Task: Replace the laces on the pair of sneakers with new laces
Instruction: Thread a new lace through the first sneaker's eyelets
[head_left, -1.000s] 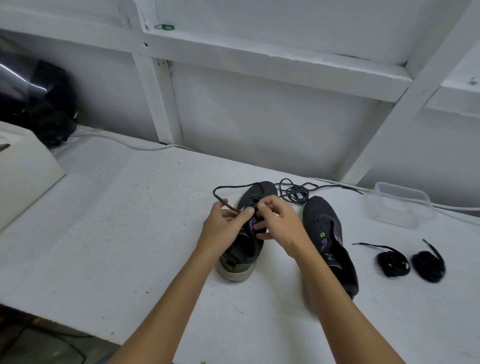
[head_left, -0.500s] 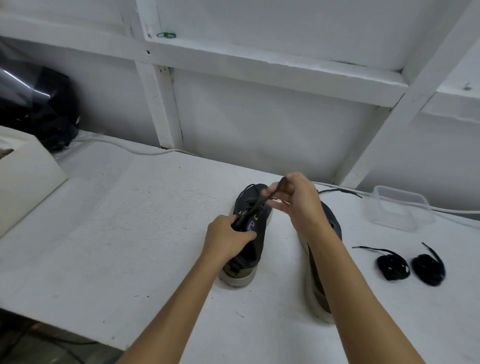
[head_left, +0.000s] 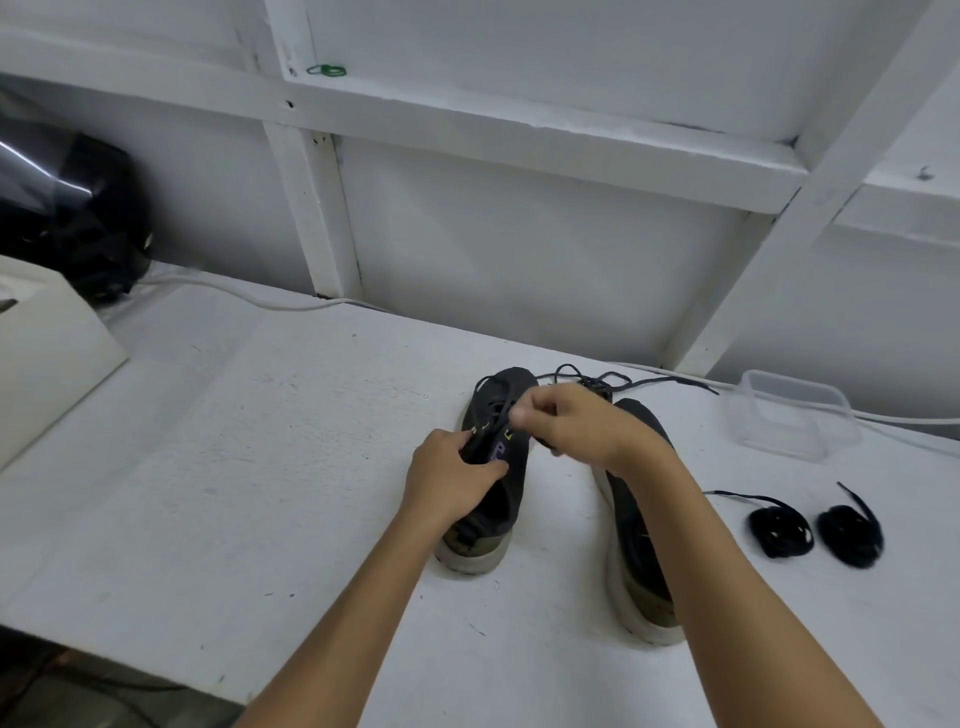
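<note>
Rough white-painted bench (head_left: 218, 467) with two dark knit sneakers, chunky pale soles. The left sneaker (head_left: 493, 499) sits mid-bench, the right sneaker (head_left: 636, 545) just beside it. My left hand (head_left: 449, 480) grips the left one's tongue area, fingers curled round it. My right hand (head_left: 569, 421) pinches the thin dark lace (head_left: 498, 410) above the eyelets. Two coiled black new laces (head_left: 779, 527) lie off to the right, near a clear plastic tub (head_left: 795, 413)
</note>
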